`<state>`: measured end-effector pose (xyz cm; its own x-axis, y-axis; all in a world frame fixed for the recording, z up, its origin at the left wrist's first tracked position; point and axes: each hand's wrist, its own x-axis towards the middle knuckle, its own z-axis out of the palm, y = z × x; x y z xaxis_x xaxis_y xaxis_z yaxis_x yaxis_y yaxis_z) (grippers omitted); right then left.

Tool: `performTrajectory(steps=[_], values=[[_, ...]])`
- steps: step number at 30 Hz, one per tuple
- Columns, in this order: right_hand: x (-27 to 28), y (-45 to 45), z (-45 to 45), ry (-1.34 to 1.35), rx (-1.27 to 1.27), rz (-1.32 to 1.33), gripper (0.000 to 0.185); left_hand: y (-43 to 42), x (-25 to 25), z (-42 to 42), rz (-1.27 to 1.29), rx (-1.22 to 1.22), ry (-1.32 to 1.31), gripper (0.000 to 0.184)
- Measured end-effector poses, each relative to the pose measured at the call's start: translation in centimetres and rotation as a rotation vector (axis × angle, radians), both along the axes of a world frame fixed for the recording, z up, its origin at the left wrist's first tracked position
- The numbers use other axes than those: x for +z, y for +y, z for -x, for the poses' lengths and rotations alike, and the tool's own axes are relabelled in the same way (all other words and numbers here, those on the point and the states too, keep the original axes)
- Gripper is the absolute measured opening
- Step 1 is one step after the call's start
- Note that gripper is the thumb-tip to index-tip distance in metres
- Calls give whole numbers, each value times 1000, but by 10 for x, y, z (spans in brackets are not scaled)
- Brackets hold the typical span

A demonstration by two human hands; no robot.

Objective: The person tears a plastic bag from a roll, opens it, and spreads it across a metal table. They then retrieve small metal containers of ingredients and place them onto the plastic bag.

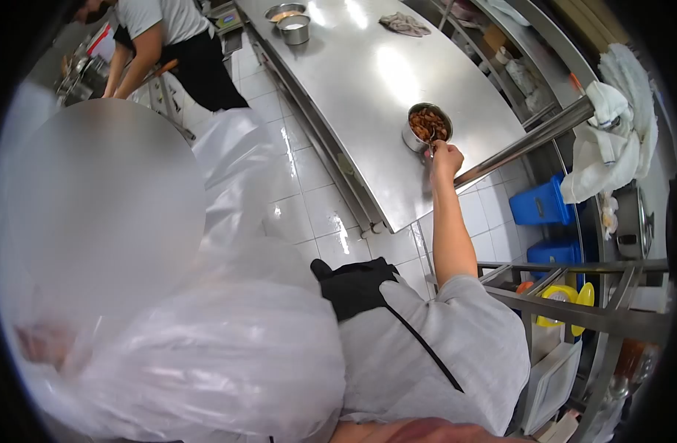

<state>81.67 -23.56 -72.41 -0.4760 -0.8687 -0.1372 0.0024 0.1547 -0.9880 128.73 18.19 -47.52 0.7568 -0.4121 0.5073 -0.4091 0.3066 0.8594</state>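
Observation:
My right hand [447,158] reaches across to the near end of the steel table [331,81]. Its fingers are closed round the handle of a metal spoon [432,137] at the rim of a small steel pot [408,137]. Inside that pot are browned food pieces [427,122]; the spoon's lower end is hidden among them. A large, clear plastic bag [242,354] covers much of the left side. Behind it, a skin-coloured blur, perhaps my left hand [47,345], shows at the far left edge, with fingers too smeared to make out.
Two metal bowls [294,31] and a crumpled cloth [405,24] rest at the table's far end. Another person [183,52] bends over equipment at upper left. White towels [608,140] hang from a rail on the right. Blue bins [541,203] and a metal rack [574,306] stand below.

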Motion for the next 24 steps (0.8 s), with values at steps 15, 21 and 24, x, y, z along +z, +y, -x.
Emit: performTrajectory(steps=[15, 21, 24], values=[[-9, 97, -67, 505, 428, 216, 19, -431, 16, 0, -9, -1009, 169, 22], [75, 77, -69, 403, 692, 53, 28, -554, 11, 102, -490, -917, -434, 18], [127, 76, -78, 242, 524, 352, 20, -575, 8, 129, -556, -1044, -556, 21]])
